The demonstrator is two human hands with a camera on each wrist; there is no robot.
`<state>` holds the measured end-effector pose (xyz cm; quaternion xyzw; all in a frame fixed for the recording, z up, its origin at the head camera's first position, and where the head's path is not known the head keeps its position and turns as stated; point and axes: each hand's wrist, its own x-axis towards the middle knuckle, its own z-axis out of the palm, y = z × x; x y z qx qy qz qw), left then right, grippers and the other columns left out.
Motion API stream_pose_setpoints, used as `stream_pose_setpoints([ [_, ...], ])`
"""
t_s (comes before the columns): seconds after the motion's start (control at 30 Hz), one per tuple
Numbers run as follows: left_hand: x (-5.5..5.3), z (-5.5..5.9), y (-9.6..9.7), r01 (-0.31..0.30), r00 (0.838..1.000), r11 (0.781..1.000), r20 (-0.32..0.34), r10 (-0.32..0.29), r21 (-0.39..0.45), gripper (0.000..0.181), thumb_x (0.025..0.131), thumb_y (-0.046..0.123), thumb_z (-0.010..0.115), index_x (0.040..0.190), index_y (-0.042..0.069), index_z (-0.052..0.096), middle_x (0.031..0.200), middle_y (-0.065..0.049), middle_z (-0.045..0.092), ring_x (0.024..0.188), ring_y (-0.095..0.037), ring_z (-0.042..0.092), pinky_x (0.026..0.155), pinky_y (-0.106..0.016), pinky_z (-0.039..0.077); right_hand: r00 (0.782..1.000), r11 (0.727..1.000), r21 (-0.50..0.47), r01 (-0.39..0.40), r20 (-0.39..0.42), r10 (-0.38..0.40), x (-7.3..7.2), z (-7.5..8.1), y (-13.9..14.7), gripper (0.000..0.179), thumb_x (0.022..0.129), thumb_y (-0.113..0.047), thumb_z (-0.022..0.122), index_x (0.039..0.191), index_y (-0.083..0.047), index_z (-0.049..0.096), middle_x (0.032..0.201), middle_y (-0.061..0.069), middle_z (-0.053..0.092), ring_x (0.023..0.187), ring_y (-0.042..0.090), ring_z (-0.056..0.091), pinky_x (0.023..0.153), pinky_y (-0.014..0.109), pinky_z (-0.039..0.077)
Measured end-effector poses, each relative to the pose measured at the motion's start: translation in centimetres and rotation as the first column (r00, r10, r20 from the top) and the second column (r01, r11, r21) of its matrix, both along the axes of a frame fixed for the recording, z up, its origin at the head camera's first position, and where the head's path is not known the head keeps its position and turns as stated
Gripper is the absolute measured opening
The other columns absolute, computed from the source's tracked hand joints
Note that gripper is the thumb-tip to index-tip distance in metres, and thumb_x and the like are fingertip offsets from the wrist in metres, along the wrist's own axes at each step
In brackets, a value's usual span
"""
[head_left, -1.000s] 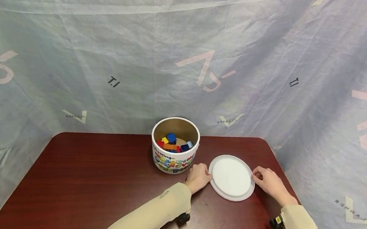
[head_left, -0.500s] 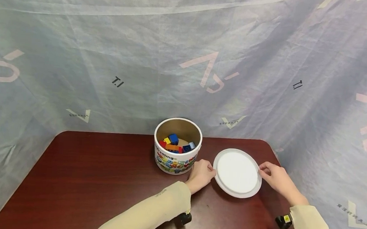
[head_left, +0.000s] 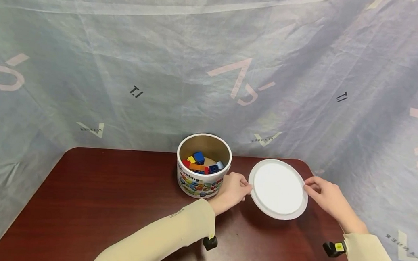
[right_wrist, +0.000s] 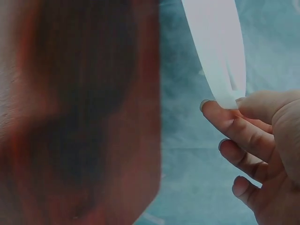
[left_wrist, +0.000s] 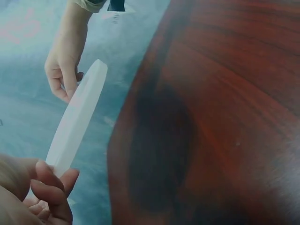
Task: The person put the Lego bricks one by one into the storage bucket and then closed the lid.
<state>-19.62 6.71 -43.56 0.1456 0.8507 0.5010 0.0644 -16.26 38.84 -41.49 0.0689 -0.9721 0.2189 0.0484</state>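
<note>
A round white lid (head_left: 278,188) hangs above the table, held between both hands. My left hand (head_left: 232,190) pinches its left edge between thumb and fingers, close beside the bucket. On the opposite edge, my right hand (head_left: 324,194) pinches the rim with thumb and forefinger, the other fingers loosely bent. The left wrist view shows the lid (left_wrist: 77,117) edge-on, clear of the tabletop. To the left stands an upright white bucket (head_left: 199,184) with colourful printed letters, its top uncovered. Several toy building bricks (head_left: 197,168) in blue, red, yellow and orange lie inside it.
The dark red wooden table (head_left: 109,196) has rounded far corners. A grey printed cloth (head_left: 155,62) hangs behind it and along both sides. The bucket stands near the table's back edge.
Both hands have lifted the lid off the table and moved it up and slightly right in the head view. The bucket stands where it was; the head view has shifted slightly.
</note>
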Motion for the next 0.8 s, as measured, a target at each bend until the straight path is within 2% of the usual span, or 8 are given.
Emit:
stream_pose_setpoints([
  [0.27,-0.5,2.2,-1.2,0.030,1.000,0.998,0.006,-0.030,0.055,0.015,0.096,0.017,0.073,0.085,0.006,0.074,0.068,0.001,0.072,0.050,-0.007,0.061,0.050,-0.021,0.049,0.999,1.000,0.015,-0.014,-0.052,0.015,-0.4,2.6,-0.6,0.022,0.102,-0.021,0.066,0.114,-0.003,0.071,0.100,0.016,0.076,0.100,0.045,0.071,0.074,0.047,0.054],
  [0.5,-1.1,3.8,-2.5,0.017,1.000,1.000,0.010,-0.017,0.022,0.017,0.099,0.020,0.072,0.092,0.006,0.075,0.077,-0.001,0.075,0.056,-0.012,0.065,0.054,-0.022,0.053,1.000,1.000,-0.020,-0.010,-0.022,0.010,-0.8,4.0,-1.7,0.027,0.104,-0.026,0.064,0.118,-0.004,0.071,0.107,0.018,0.075,0.103,0.044,0.071,0.076,0.047,0.054],
  [0.7,-1.9,4.9,-3.8,-0.003,1.000,1.000,-0.003,0.003,0.024,0.016,0.099,0.021,0.072,0.092,0.007,0.076,0.077,-0.001,0.075,0.060,-0.018,0.068,0.054,-0.023,0.053,0.999,1.000,-0.029,-0.011,-0.052,0.010,-1.7,4.8,-3.1,0.025,0.104,-0.026,0.064,0.116,-0.005,0.071,0.107,0.018,0.077,0.104,0.043,0.071,0.079,0.049,0.054],
  [0.8,-2.4,5.2,-4.5,-0.012,1.000,0.999,-0.029,0.013,0.030,0.016,0.099,0.020,0.072,0.094,0.006,0.076,0.077,0.000,0.075,0.061,-0.019,0.069,0.056,-0.024,0.054,0.998,0.999,-0.047,-0.008,-0.055,0.005,-2.3,5.3,-3.9,0.027,0.104,-0.027,0.064,0.117,-0.005,0.071,0.107,0.017,0.077,0.104,0.042,0.071,0.081,0.051,0.054],
])
